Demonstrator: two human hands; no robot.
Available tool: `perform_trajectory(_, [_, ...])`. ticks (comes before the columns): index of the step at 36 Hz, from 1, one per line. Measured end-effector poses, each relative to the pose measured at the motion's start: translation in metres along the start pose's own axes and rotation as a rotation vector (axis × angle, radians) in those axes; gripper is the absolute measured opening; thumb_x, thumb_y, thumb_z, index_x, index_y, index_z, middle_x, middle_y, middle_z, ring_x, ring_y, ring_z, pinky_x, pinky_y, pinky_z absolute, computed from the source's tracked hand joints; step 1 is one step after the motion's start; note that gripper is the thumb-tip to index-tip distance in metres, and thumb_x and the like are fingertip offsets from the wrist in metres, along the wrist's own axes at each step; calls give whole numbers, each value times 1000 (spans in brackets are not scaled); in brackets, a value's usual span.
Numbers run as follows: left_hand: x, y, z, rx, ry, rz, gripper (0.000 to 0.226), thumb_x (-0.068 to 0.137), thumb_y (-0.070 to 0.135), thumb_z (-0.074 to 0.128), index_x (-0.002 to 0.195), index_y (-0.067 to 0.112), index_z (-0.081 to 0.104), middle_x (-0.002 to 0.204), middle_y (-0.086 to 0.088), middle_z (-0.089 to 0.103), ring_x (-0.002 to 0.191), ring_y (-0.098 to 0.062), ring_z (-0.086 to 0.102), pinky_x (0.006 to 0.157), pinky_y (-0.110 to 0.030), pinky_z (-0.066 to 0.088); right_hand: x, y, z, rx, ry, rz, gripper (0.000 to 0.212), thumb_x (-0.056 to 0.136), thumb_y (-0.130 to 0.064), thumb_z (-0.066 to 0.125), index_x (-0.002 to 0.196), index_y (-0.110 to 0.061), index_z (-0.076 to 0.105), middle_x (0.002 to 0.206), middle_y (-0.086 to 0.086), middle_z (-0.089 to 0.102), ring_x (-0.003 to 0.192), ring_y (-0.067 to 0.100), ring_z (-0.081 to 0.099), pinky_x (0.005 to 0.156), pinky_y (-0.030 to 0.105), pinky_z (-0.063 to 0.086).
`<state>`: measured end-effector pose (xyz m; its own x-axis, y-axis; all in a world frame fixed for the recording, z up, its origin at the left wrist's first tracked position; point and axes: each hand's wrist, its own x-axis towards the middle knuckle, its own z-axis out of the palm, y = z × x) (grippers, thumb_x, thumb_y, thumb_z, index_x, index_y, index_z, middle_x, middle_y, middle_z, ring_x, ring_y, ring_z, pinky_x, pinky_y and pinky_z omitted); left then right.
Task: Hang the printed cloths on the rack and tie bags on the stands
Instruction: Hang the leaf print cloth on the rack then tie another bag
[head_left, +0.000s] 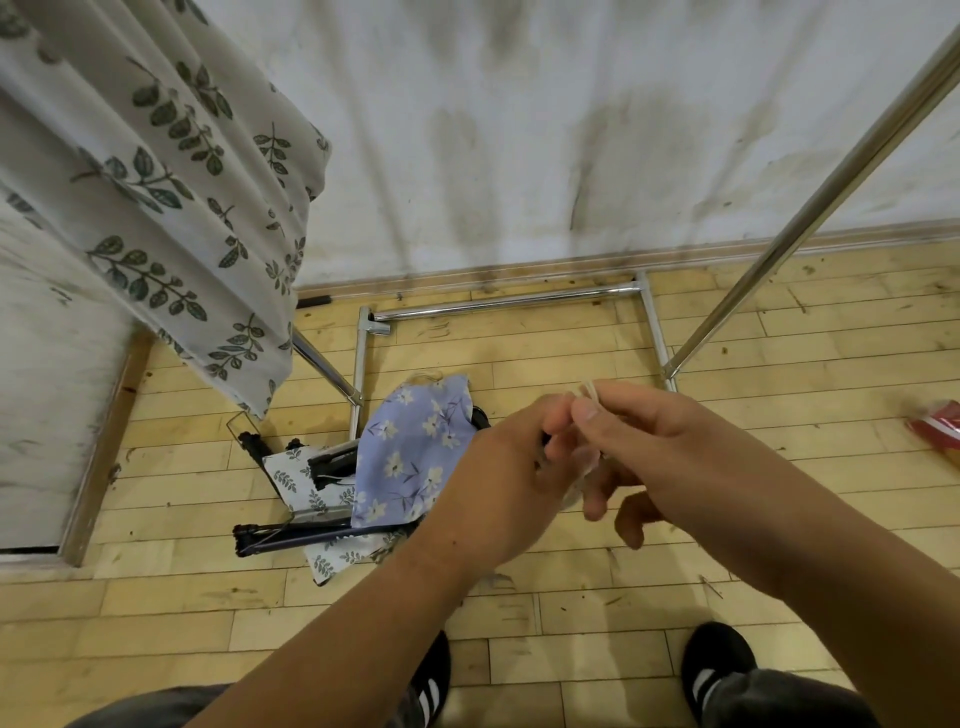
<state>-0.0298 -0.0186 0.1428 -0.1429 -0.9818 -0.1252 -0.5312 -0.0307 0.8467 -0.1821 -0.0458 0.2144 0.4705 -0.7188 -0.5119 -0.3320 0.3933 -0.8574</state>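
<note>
Over the plank floor (571, 613), left hand (514, 462) and right hand (644, 441) together pinch thin clear plastic (590, 391)

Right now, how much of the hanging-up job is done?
One leaf-print cloth already hangs at the left. In hand: the left hand and right hand both pinch thin clear plastic. Left to do: the blue flowered cloth and another leafy cloth lie on the floor among hangers, and the rack pole on the right is bare.
</note>
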Motion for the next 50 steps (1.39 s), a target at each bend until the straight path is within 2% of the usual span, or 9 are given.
perform_trajectory(4, [0, 8, -2, -15, -20, 29, 14, 103, 39, 50, 91, 46, 49, 75, 38, 58, 70, 12, 57, 63, -4, 39, 3, 5, -3, -127, 94, -35, 32, 106, -37, 45, 91, -25, 70, 79, -5, 69, 56, 17, 65, 50, 27, 52])
perform_trajectory(17, [-5, 0, 11, -61, -43, -6, 32, 94, 14, 60, 74, 39, 56, 71, 18, 66, 72, -3, 65, 65, -9, 44, 5, 8, 9, -48, 140, -15, 42, 106, -36, 44, 77, -15, 66, 46, -9, 48, 45, 9, 45, 63, 37, 48])
perform_trajectory(23, [-6, 7, 9, -20, -95, -7, 45, 97, 8, 56, 68, 41, 47, 63, 35, 58, 65, 10, 59, 62, -3, 41, 1, 5, 7, -90, 66, 23, 42, 107, -34, 43, 80, -14, 67, 45, -19, 52, 43, 9, 46, 58, 32, 48])
perform_trajectory(28, [-5, 3, 9, -52, -122, 48, 28, 94, 17, 69, 94, 42, 57, 102, 26, 63, 100, -1, 64, 84, -17, 52, 3, 2, 1, -364, 63, -49, 36, 96, -48, 43, 76, -31, 68, 73, 7, 68, 49, 5, 52, 55, 25, 48])
perform_trajectory(31, [-2, -5, 4, -75, -228, -6, 46, 90, 27, 74, 127, 43, 51, 135, 10, 54, 132, -21, 52, 106, -46, 50, 3, -2, -5, -388, 108, -81, 33, 100, -36, 49, 75, -28, 68, 72, -7, 68, 49, -2, 53, 51, 17, 40])
perform_trajectory(35, [4, 6, -22, -131, -223, -50, 60, 97, 18, 66, 133, 62, 47, 155, 36, 35, 144, 10, 33, 117, -26, 33, 3, 0, -13, -325, 111, -56, 35, 99, -31, 48, 74, -25, 71, 63, -12, 62, 50, -1, 51, 56, 23, 40])
perform_trajectory(39, [8, 14, -36, -46, -233, -70, 18, 105, 35, 58, 120, 38, 67, 131, 30, 63, 123, 12, 54, 111, -25, 43, 7, 6, -17, -173, 83, 14, 33, 96, -30, 50, 77, -16, 72, 55, -18, 52, 53, 7, 46, 63, 34, 44])
perform_trajectory(45, [6, 20, -42, -57, -221, -145, 15, 105, 32, 56, 102, 34, 71, 96, 27, 70, 93, 4, 66, 88, -15, 50, 10, 8, -17, -241, 67, -28, 29, 93, -35, 54, 73, -22, 69, 59, -6, 51, 55, 10, 46, 59, 35, 42])
perform_trajectory(50, [5, 23, -48, -156, -184, -189, 21, 102, 23, 57, 92, 29, 74, 78, 9, 67, 76, -24, 62, 74, -40, 52, 10, 10, -20, -390, 146, -127, 26, 91, -39, 54, 78, -21, 68, 64, 0, 60, 56, 15, 51, 59, 33, 46])
